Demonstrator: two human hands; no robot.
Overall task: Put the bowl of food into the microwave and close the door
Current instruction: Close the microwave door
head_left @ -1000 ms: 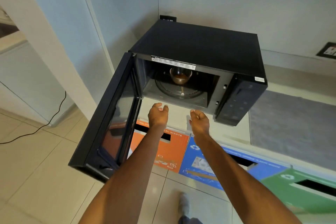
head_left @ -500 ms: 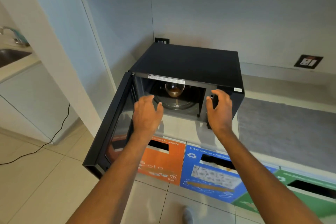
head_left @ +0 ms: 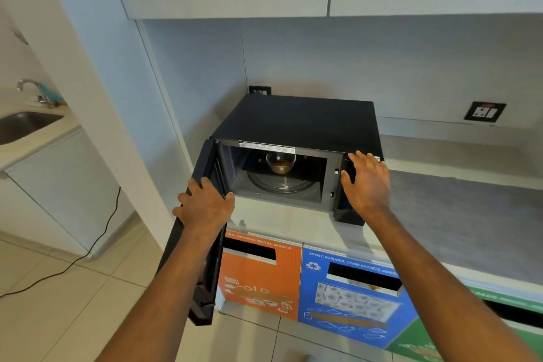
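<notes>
While the left hand point(head_left: 205, 207) lies over the top edge of the open door point(head_left: 202, 244), its grip wraps that edge with the fingers curled down the outer face and the thumb on the inner side; the fingertips themselves are hidden behind the door. The right hand point(head_left: 367, 182) rests flat and spread against the control panel point(head_left: 343, 206) at the right front of the microwave point(head_left: 296, 120), pinching nothing, and it covers most of the panel so the buttons cannot be read. The door stands swung out to the left, seen nearly edge-on, and its lower corner hangs past the front of the desk point(head_left: 293, 223). Inside the cavity the bowl point(head_left: 280, 162) sits on the glass turntable point(head_left: 282, 182), toward the back; its brown contents are too dim to make out. A label strip on the upper frame is too small to read. Below the desk front stand an orange bin point(head_left: 258, 279), a blue bin point(head_left: 349, 297) and a green bin point(head_left: 484, 332), the green one cut off by the frame. At far left a sink point(head_left: 26, 123) and tap point(head_left: 33, 88) show only in part.
</notes>
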